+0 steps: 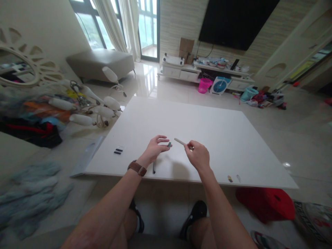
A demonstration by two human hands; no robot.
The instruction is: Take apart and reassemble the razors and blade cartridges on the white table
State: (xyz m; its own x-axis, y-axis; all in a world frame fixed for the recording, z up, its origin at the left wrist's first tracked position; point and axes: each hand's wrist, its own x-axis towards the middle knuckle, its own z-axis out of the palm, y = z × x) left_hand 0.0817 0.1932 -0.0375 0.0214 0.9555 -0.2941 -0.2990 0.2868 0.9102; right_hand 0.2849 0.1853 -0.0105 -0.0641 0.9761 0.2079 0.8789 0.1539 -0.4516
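My left hand (pixel 155 148), with a brown watch strap on its wrist, pinches a small dark piece (pixel 169 145) between thumb and fingertips above the white table (pixel 212 138). My right hand (pixel 198 155) is closed round a thin white stick-like tool (pixel 180 141) whose tip points left toward that piece, a short gap away. A thin dark cord (pixel 154 167) lies on the table just under my left wrist.
Two small black strips (pixel 118 151) lie on the table's left side. Two tiny bits (pixel 230 178) rest near the front right edge. A chandelier with white shades (pixel 98 107) lies on the floor to the left; a red object (pixel 267 204) sits under the right corner.
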